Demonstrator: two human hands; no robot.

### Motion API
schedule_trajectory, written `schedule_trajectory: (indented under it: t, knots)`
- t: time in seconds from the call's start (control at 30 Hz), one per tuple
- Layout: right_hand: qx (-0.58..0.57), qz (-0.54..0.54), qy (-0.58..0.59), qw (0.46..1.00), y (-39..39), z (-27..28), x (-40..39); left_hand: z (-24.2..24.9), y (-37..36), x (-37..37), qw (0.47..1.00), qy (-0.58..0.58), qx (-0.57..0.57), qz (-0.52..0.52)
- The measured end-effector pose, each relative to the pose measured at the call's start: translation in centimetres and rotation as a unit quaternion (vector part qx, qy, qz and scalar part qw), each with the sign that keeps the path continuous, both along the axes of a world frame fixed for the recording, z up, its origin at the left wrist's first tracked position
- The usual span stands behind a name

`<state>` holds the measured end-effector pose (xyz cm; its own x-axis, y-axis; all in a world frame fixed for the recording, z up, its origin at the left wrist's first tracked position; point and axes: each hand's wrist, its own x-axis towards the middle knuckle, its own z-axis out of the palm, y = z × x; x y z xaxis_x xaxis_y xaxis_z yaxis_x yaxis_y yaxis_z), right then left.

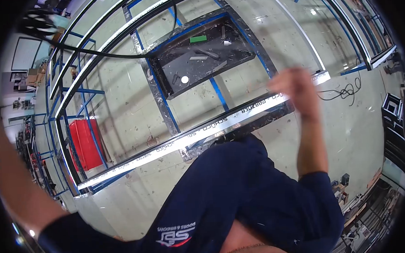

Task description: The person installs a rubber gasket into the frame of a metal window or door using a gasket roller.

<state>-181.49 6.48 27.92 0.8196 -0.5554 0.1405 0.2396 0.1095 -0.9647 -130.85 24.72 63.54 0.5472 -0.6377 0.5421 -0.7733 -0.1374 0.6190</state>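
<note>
My right hand [297, 91] is smeared by motion over the right part of the near rail of a large window or door frame [231, 119]. Its fingers are too blurred to show whether they hold anything. The rail carries white printed film and lies across blue supports with dark padding. My left forearm [22, 188] reaches up the left edge, and its hand is lost beyond the view. A long black strip [102, 54] curves from a black bundle [37, 23] at the upper left toward the dark tray, like rubber gasket or cable.
Inside the frame, a dark tray [186, 73] holds a green block [198, 39], a white disc [184, 80] and small tools. A red bin [86, 144] stands left. Tangled black cord [345, 92] lies on the floor at right. More frames stand on blue racks [81, 91].
</note>
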Motion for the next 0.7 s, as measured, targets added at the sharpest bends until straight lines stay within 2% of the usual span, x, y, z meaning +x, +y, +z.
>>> schedule_trajectory:
  t: [0.03, 0.07, 0.1, 0.13, 0.17, 0.2, 0.27, 0.3, 0.33, 0.37, 0.4, 0.43, 0.47, 0.5, 0.53, 0.57, 0.63, 0.67, 0.7]
  knots:
    - [0.006, -0.088, -0.016, 0.996, -1.1, 3.2, -2.6, -1.0, 0.3, 0.6, 1.000, 0.016, 0.002, -0.008]
    - [-0.001, -0.026, -0.116, 0.993, -3.6, 5.3, -5.0, -2.4, 0.5, 1.7, 0.999, 0.042, 0.008, -0.017]
    - [-0.043, -0.092, -0.112, 0.989, -3.0, 9.0, -6.1, -5.4, 0.4, 3.0, 0.996, 0.087, 0.022, -0.030]
    - [-0.104, -0.075, -0.120, 0.984, -3.4, 11.2, -7.0, -9.0, 0.0, 4.2, 0.987, 0.152, 0.037, -0.040]
    - [-0.150, -0.118, -0.110, 0.975, -3.5, 12.9, -7.7, -13.3, -0.6, 5.2, 0.973, 0.220, 0.047, -0.050]
    - [-0.142, -0.097, -0.112, 0.979, -4.6, 14.3, -8.7, -17.5, -1.4, 5.2, 0.952, 0.297, 0.048, -0.055]
    - [-0.209, -0.256, -0.017, 0.944, -5.7, 15.3, -9.8, -25.0, -3.1, 4.4, 0.910, 0.404, 0.062, -0.072]
    - [-0.277, -0.334, 0.049, 0.900, -4.9, 15.7, -8.7, -27.8, -3.3, 2.7, 0.893, 0.436, 0.068, -0.084]
    - [-0.340, -0.409, 0.115, 0.839, -3.8, 15.9, -7.1, -31.5, -4.0, 2.8, 0.895, 0.427, 0.097, -0.086]
    - [-0.384, -0.356, 0.143, 0.840, -3.4, 16.0, -6.3, -34.3, -4.2, 2.3, 0.930, 0.305, 0.190, -0.079]
    - [-0.475, -0.309, 0.176, 0.805, -2.6, 16.0, -5.1, -35.4, -4.6, 1.2, 0.919, 0.184, 0.349, 0.019]
    - [-0.523, -0.268, 0.238, 0.773, -1.0, 16.1, -3.4, -38.4, -4.9, -0.2, 0.931, 0.031, 0.355, 0.080]
    - [-0.520, -0.252, 0.273, 0.769, -0.4, 15.0, -2.5, -39.3, -4.6, -3.2, 0.941, -0.032, 0.334, 0.055]
    - [-0.621, -0.218, 0.235, 0.715, 0.6, 13.9, -1.3, -38.5, -4.4, -7.6, 0.966, 0.007, 0.257, -0.034]
    - [-0.640, -0.168, 0.204, 0.721, 1.3, 12.9, -0.1, -36.6, -4.0, -12.4, 0.959, 0.127, 0.213, -0.135]
    - [-0.603, -0.157, 0.234, 0.746, 2.5, 11.6, 0.7, -36.2, -3.8, -16.5, 0.928, 0.232, 0.155, -0.246]
    - [-0.574, -0.101, 0.251, 0.773, 4.2, 9.2, 1.8, -35.4, -2.4, -23.6, 0.861, 0.288, 0.130, -0.398]
    - [-0.567, -0.095, 0.244, 0.781, 4.7, 7.5, 1.8, -35.8, -2.1, -25.7, 0.845, 0.263, 0.132, -0.447]
    - [-0.542, -0.080, 0.273, 0.790, 5.4, 6.8, 1.7, -35.3, -1.5, -28.0, 0.828, 0.301, 0.148, -0.450]
